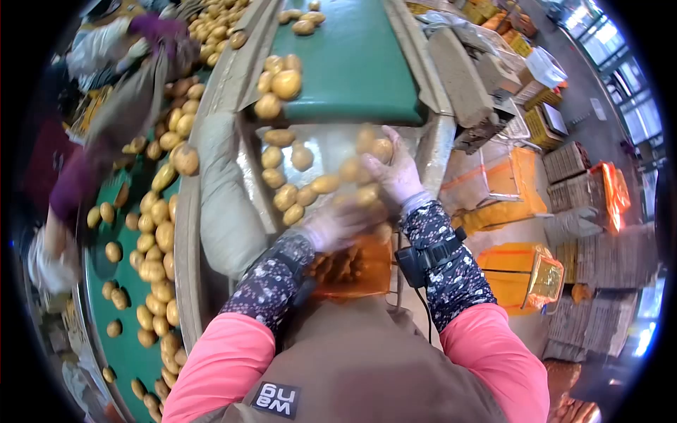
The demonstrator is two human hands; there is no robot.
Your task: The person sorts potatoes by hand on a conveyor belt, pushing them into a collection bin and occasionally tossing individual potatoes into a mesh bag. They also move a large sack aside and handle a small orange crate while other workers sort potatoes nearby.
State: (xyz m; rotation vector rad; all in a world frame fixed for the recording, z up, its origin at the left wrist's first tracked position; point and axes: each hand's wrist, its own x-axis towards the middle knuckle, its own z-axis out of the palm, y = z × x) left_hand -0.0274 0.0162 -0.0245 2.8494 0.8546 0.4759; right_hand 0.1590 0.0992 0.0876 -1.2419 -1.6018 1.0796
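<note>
Fingers on your left hand [337,224] are pure blur, can't tell their state, right above the orange bag [356,271]. Your right hand [396,176] curls round a potato [381,149] further up the tray [330,144]. Looks like bagging; next, drag it down into the mouth.

The potatoes [303,187] before you are yellow-brown, smooth and roundish. They lie loose, many touching each other, on the pale tray [331,144] just below the green belt [352,63]. Some are under your right hand [395,175]. The orange bag [363,271] hangs open near your body, with blurred brownish shapes inside.
</note>
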